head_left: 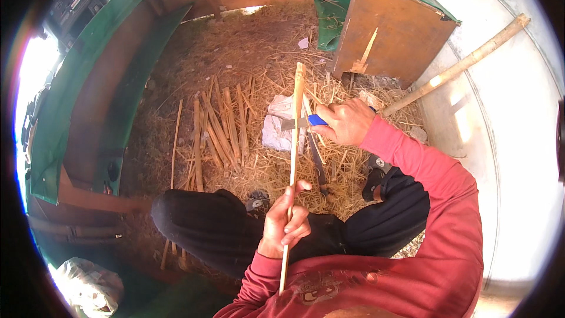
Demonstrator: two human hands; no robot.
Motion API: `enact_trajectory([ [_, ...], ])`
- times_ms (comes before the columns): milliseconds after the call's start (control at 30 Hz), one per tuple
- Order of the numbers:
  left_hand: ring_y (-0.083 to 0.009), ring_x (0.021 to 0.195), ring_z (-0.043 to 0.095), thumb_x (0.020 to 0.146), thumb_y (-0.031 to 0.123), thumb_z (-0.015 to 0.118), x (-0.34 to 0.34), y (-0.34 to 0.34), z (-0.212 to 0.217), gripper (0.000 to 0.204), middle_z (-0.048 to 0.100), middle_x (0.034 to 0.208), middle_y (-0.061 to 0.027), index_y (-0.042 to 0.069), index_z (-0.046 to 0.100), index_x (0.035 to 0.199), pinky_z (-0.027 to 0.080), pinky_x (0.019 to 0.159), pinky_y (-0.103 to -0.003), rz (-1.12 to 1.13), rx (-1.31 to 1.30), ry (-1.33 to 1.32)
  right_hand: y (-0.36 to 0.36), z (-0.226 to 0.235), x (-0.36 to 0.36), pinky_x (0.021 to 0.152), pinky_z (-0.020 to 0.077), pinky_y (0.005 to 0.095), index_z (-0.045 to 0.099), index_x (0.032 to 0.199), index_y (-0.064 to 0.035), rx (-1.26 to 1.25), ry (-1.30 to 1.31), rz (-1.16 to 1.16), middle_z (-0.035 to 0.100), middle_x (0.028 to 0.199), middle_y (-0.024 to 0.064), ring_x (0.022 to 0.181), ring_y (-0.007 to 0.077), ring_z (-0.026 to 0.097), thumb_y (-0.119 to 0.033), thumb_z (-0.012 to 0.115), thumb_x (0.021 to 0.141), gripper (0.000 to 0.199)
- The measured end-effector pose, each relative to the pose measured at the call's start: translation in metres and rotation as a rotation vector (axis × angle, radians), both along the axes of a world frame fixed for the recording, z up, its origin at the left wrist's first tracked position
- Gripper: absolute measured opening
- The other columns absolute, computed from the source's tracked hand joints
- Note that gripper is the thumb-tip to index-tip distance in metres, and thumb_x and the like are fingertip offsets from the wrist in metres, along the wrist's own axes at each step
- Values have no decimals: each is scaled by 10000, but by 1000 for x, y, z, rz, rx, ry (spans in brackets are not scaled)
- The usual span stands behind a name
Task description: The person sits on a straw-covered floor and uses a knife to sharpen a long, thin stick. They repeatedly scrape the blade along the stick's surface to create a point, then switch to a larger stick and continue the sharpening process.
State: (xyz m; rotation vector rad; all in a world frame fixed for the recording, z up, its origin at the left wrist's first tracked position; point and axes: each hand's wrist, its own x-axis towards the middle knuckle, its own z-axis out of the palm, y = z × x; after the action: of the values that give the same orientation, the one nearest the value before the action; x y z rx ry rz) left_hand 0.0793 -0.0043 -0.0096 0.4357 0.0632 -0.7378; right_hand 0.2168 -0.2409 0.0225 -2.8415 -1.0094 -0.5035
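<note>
My left hand (285,221) is closed round the lower part of a long, pale split stick (293,159), possibly bamboo, whose near end reaches my red shirt. The stick's wider far end points away from me, over a whitish stone block (276,132). In my right hand (350,121) is a blue-handled knife (318,119), its flat blade lying across the stick's upper half. My right fingers wrap the handle and hide part of it. On the straw just right of the stone, a long dark strip (318,162), perhaps a machete, lies partly hidden under my right hand.
Several split sticks (226,123) lie on the straw-strewn ground left of the stone. A brown wooden box with a green top (400,29) stands at far right. A thick pole (459,68) leans on the white wall. Green-edged boards (88,100) curve along the left; a plastic bag (91,288) sits lower left.
</note>
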Motion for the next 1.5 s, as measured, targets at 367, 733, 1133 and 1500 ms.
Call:
enact_trajectory([
  [367, -17, 410, 228, 1051, 303, 405, -18, -17, 9, 327, 280, 506, 82, 21, 570, 1035, 176, 388, -215, 268, 895, -317, 32, -22, -6, 437, 461, 442, 531, 954, -85, 142, -58, -175, 544, 521, 157, 503, 339, 605, -426, 667, 834, 386],
  [733, -71, 303, 246, 1060, 275, 351, 10, 8, 4, 313, 341, 442, 11, 45, 523, 1185, 215, 298, -211, 269, 563, -238, 25, -11, -30, 583, 461, 459, 591, 944, -36, 226, 750, -8, 559, 596, 152, 563, 358, 586, -503, 432, 988, 495],
  [1133, -88, 268, 223, 1061, 339, 312, -3, 8, 24, 359, 328, 421, 5, 47, 479, 1185, 201, 326, -243, 212, 280, -112, 14, 39, -40, 516, 435, 410, 545, 909, -56, 618, 222, 116, 524, 622, 122, 534, 313, 579, -428, 475, 973, 384],
  [1500, -82, 286, 208, 1058, 347, 333, -12, -5, 38, 350, 313, 424, 8, 35, 471, 1136, 189, 336, -243, 187, 363, -213, 30, 5, -35, 406, 445, 400, 570, 981, -49, 250, -114, 113, 564, 615, 109, 469, 293, 585, -453, 624, 883, 419],
])
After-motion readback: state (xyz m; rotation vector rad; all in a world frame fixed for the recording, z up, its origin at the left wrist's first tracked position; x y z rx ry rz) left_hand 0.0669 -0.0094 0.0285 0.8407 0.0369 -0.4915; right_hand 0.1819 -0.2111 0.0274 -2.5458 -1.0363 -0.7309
